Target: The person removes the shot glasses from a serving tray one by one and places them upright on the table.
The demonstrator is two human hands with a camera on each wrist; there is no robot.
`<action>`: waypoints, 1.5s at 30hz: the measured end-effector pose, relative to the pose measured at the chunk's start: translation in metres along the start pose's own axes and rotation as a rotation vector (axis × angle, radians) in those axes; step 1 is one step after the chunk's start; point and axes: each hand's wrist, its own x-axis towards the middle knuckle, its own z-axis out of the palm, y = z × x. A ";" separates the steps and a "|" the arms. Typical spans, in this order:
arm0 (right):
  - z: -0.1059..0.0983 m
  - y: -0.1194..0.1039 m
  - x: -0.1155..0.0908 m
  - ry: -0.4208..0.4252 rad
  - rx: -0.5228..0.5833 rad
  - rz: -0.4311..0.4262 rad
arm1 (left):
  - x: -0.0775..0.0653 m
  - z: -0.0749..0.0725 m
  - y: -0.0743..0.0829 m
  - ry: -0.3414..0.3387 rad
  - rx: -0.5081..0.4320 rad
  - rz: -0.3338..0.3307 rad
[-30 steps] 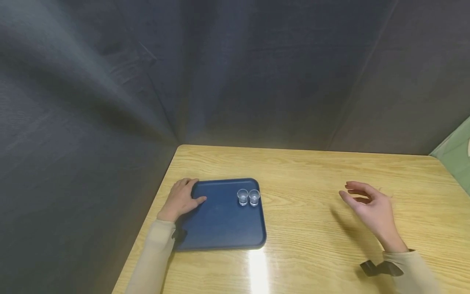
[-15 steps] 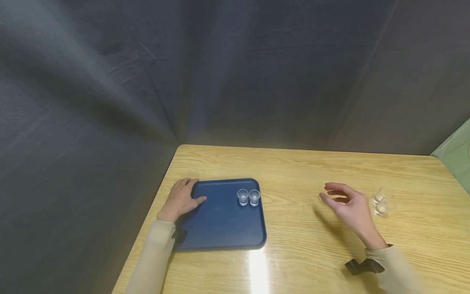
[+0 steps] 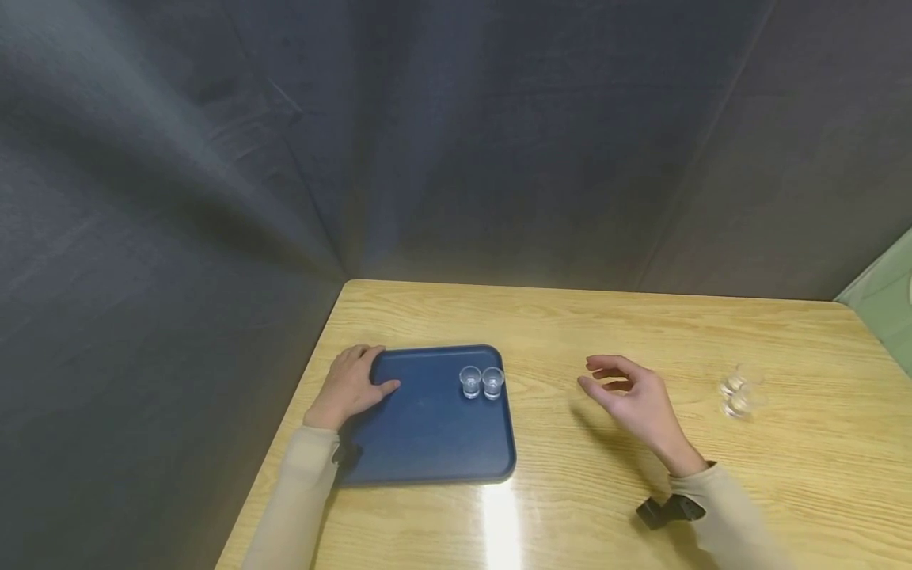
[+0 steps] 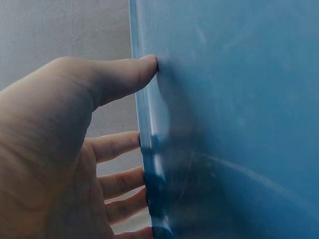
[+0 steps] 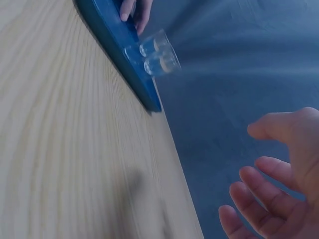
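Observation:
A blue tray [image 3: 431,439] lies on the left part of the table. At its left edge, my left hand [image 3: 347,388] holds the rim, the thumb laid over the inner side and the fingers against the outer wall, as the left wrist view shows. Two small clear shot glasses, one [image 3: 470,382] beside the other [image 3: 492,383], stand upright at the tray's right side near the far corner. My right hand [image 3: 630,400] is above the table to the right of the tray, fingers loosely curved and apart from the thumb, with nothing between them.
More clear glasses [image 3: 738,402] stand close together on the wooden table [image 3: 570,507], to the right of my right hand. Dark cloth [image 3: 513,158] hangs along the table's back and left side.
My right hand has moved left across the table toward the tray, bringing the glasses at the right into view behind it. The left hand and tray have stayed put.

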 end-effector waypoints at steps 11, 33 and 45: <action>0.026 -0.009 0.003 -0.054 0.018 0.001 | 0.000 0.001 0.001 0.001 0.005 0.001; 0.071 -0.036 0.011 -0.137 0.116 -0.046 | 0.001 0.001 0.000 0.004 0.003 0.002; 0.089 -0.045 0.011 -0.154 0.117 -0.062 | 0.001 0.003 -0.002 0.007 0.008 0.008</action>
